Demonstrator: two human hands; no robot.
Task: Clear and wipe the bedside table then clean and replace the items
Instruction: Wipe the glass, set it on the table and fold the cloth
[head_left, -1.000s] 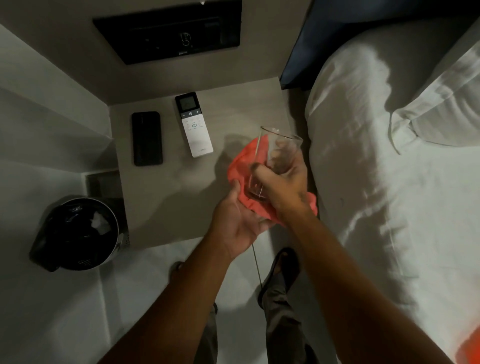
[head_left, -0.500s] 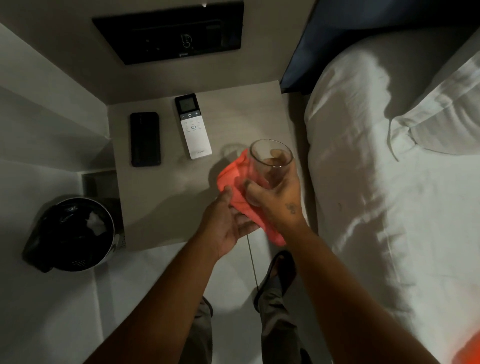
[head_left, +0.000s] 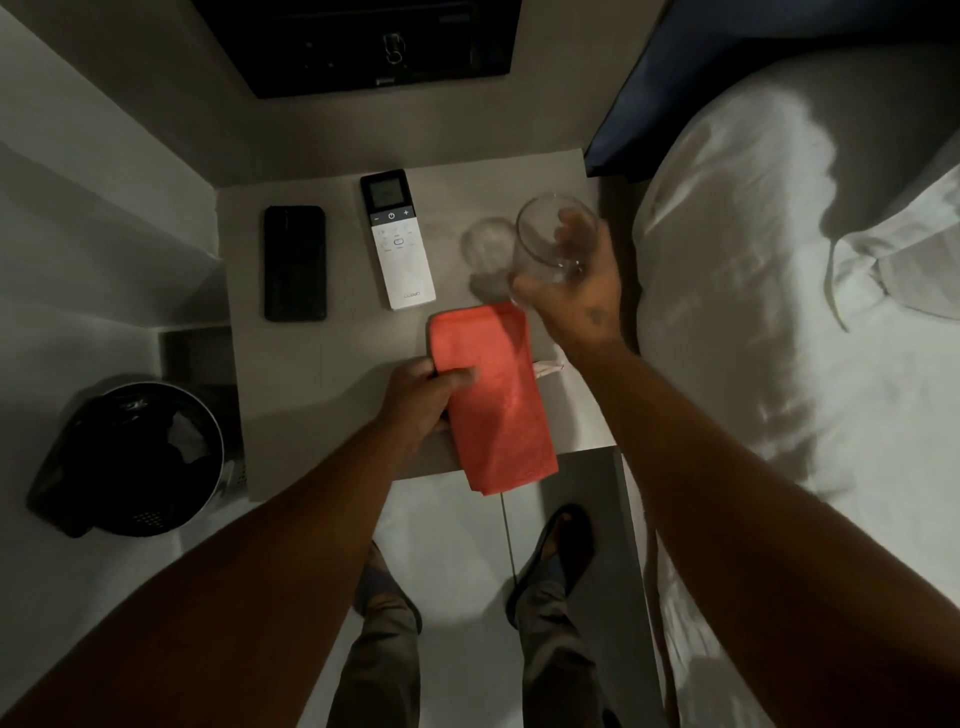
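A clear drinking glass is gripped in my right hand above the back right part of the grey bedside table; whether its base touches the top I cannot tell. My left hand pinches the left edge of a folded orange cloth, which hangs over the table's front edge. A black phone lies flat at the table's back left. Beside it lies a white remote control with a dark screen.
A bed with white sheets and a pillow runs along the right. A black-lined waste bin stands on the floor to the left. A dark wall panel sits above the table. My feet stand just below.
My right hand has carried the glass away from the cloth, up and toward the table's back right. My left hand has drawn the cloth down toward the front edge, and the two hands have parted.
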